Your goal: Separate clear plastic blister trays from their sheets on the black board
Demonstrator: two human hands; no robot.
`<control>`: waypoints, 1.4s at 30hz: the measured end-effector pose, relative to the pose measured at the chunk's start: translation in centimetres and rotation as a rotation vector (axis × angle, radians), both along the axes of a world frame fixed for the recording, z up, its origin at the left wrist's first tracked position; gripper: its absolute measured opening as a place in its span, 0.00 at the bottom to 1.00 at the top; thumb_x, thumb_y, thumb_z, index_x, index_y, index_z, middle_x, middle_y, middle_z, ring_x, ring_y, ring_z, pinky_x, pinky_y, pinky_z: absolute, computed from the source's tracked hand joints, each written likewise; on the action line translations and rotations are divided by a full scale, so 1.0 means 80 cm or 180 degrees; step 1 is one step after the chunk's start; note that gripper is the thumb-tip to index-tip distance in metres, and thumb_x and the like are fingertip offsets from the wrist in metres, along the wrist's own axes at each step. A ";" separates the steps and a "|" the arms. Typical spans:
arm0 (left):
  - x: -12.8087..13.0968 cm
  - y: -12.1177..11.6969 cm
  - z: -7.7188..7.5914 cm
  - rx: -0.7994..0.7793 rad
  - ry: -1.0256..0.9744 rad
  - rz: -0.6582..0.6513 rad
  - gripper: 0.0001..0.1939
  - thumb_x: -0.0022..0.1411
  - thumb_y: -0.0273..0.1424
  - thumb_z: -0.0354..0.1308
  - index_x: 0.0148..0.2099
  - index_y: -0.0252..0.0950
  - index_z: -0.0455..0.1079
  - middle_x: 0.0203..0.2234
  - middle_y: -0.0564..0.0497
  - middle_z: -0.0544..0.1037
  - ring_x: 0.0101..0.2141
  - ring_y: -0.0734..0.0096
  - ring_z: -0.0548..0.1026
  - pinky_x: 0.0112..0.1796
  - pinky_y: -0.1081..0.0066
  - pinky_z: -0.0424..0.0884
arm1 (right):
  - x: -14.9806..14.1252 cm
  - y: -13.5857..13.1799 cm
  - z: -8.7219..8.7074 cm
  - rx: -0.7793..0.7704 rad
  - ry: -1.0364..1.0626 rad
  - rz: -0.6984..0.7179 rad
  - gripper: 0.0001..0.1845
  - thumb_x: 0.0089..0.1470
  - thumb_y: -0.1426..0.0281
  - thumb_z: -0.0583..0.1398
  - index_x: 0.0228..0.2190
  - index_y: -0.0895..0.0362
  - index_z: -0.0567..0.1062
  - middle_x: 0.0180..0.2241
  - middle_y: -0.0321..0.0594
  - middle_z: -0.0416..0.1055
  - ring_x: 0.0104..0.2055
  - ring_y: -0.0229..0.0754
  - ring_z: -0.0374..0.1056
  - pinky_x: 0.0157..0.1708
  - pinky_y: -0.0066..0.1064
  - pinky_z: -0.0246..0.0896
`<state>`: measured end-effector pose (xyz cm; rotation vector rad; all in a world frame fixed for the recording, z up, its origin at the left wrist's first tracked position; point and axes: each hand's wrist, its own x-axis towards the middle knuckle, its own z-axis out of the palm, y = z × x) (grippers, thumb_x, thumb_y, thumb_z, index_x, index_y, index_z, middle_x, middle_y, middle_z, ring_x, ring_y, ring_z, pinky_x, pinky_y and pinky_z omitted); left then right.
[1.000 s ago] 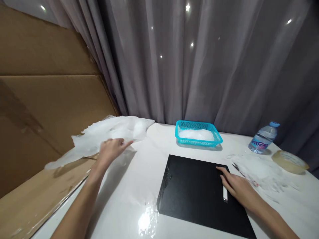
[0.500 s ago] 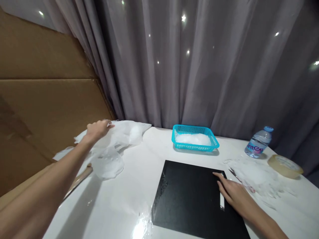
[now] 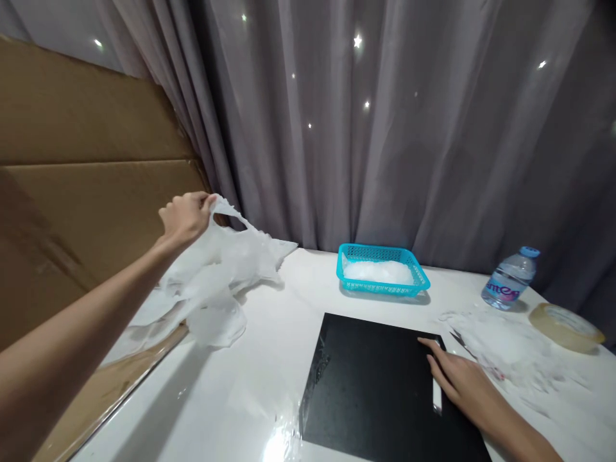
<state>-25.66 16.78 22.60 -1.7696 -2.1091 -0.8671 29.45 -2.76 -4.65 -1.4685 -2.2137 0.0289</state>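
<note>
My left hand [image 3: 185, 217] is closed on the upper edge of a crumpled, thin white plastic bag [image 3: 240, 256], lifting part of it off the table. The rest of the bag lies in folds at the back left, beside the cardboard. My right hand [image 3: 459, 378] lies with fingers stretched out on the right edge of a flat black board [image 3: 370, 385]. Beneath and beside those fingers is a narrow white strip [image 3: 437, 393] on the board. Clear shiny film shows along the board's left edge.
A turquoise basket [image 3: 385, 290] with white fluffy material [image 3: 378, 272] stands behind the board. To the right are a water bottle [image 3: 510, 279], a roll of clear tape [image 3: 565, 328], scissors [image 3: 464, 345] and loose white fluff [image 3: 510, 343]. Large brown cardboard [image 3: 96, 218] stands at left.
My left hand has risen, pulling the white plastic bag's edge upward and stretching it. My right hand stays on the black board. The view has shifted slightly.
</note>
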 end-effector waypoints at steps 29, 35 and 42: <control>0.260 -0.124 -0.058 0.1951 0.0247 -0.1391 0.10 0.76 0.37 0.51 0.47 0.40 0.72 0.40 0.46 0.76 0.43 0.58 0.75 0.41 0.63 0.71 | -0.050 -0.015 0.056 -0.0007 0.1057 -0.0143 0.18 0.70 0.55 0.55 0.42 0.54 0.78 0.28 0.38 0.72 0.31 0.44 0.71 0.36 0.35 0.67; 0.303 -0.126 -0.109 0.1827 -0.0097 -0.1879 0.06 0.75 0.32 0.50 0.46 0.42 0.68 0.39 0.47 0.72 0.42 0.57 0.73 0.46 0.59 0.70 | -0.142 0.012 0.117 -0.1255 0.2414 0.1067 0.23 0.70 0.52 0.55 0.58 0.50 0.71 0.57 0.44 0.70 0.61 0.48 0.64 0.64 0.44 0.59; 0.291 -0.119 -0.098 0.0768 -0.0247 -0.2379 0.08 0.70 0.30 0.46 0.36 0.40 0.61 0.32 0.49 0.70 0.37 0.58 0.69 0.43 0.59 0.70 | -0.163 0.073 0.170 -0.0947 0.3509 0.1292 0.18 0.68 0.54 0.58 0.50 0.53 0.71 0.47 0.39 0.73 0.50 0.44 0.70 0.53 0.35 0.66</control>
